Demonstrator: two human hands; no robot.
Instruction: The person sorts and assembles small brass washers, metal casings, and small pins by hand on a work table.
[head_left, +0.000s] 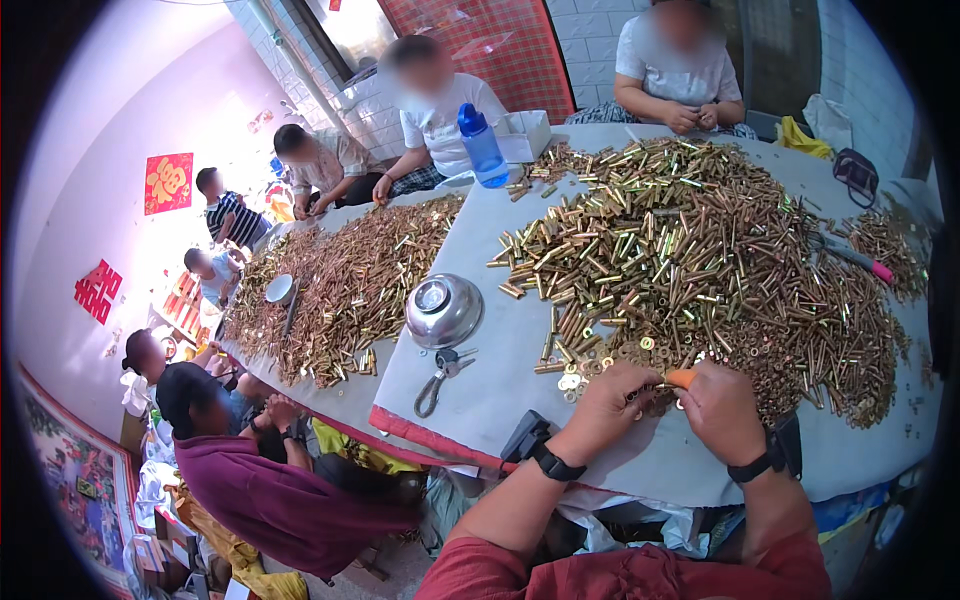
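Note:
At the near edge of a big heap of brass-coloured metal tubes (670, 240), my two hands work close together. The fingers of my left hand (615, 400) are pinched, and what they hold is too small to tell. My right hand (725, 405) is closed too, its fingertips facing the left ones; an orange finger cover (682, 378) shows on it, and anything in its grip is hidden. Loose washers (570, 382) lie just left of my left hand. Small ring-like metal nuts (770, 370) are piled beyond my right hand.
An upturned steel bowl (443, 310) and a key bunch (440, 380) lie to the left. Farther back stand a blue water bottle (484, 150) and a white box (524, 137). A pink-tipped tool (860, 260) is at right. Several people sit around another heap (340, 270).

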